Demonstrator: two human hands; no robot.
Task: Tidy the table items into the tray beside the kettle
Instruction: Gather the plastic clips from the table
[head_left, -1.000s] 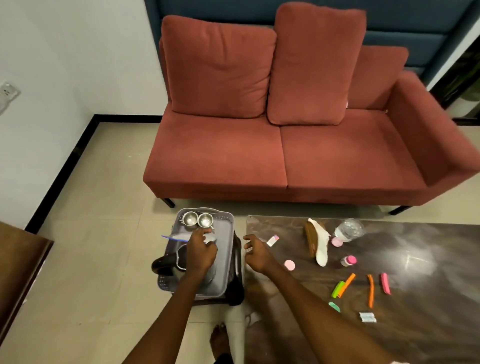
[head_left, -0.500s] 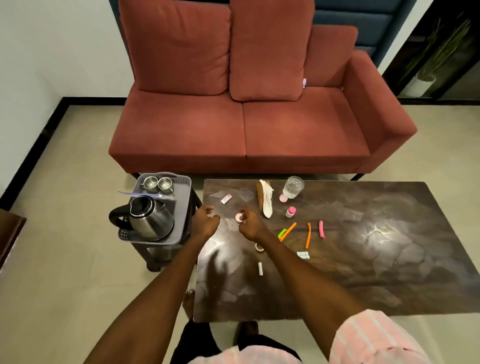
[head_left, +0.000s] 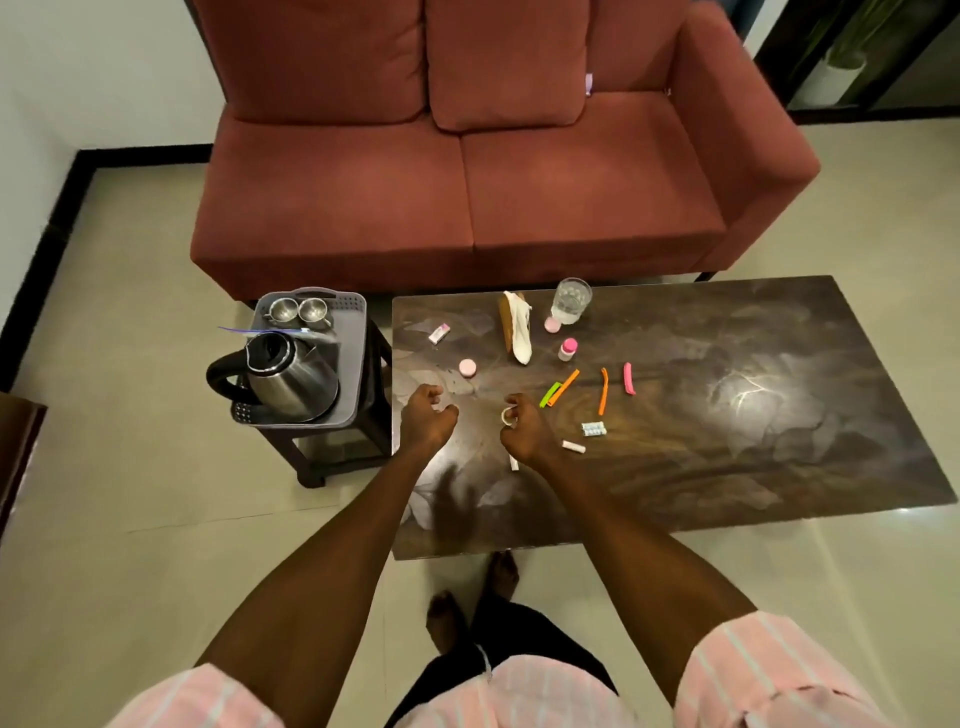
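Pink white-striped short sleeves (head_left: 779, 670), dark trousers (head_left: 498, 623), bare feet (head_left: 447, 618)

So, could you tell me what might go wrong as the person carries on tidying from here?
1. The small pale ring pinched in the right hand could slip out on the way over.
2. The steel kettle and two steel cups fill much of the grey tray, so added items may knock them.
3. The clear glass could tip.

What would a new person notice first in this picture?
First, the big red sofa behind the dark marble-patterned table. Next, the shiny steel kettle in the grey tray left of the table. Then both hands over the near-left tabletop, the right hand pinching a small pale ring.
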